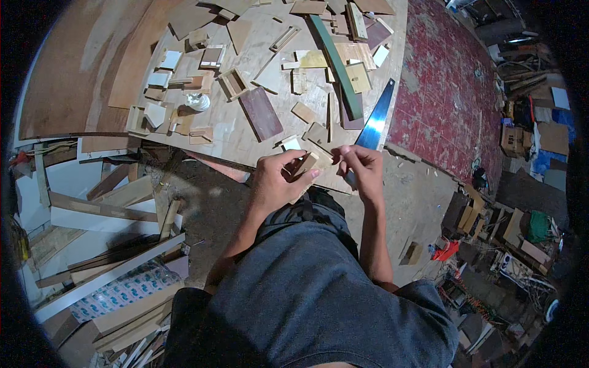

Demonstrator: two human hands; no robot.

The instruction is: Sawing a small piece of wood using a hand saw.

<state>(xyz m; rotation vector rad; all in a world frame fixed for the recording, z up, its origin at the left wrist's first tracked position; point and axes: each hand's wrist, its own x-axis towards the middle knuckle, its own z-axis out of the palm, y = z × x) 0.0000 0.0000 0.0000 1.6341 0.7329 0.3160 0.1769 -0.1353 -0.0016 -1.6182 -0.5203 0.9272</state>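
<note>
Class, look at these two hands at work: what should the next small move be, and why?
Probably ease the right hand toward the small wooden piece while the left hand steadies it: the left hand has it between thumb and fingers, and the right hand is bent inward close beside it.

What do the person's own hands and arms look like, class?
The left hand and right hand are bare: no glove, watch or bracelet shows. Both forearms are uncovered, below the short sleeves of a dark blue-grey shirt.
</note>
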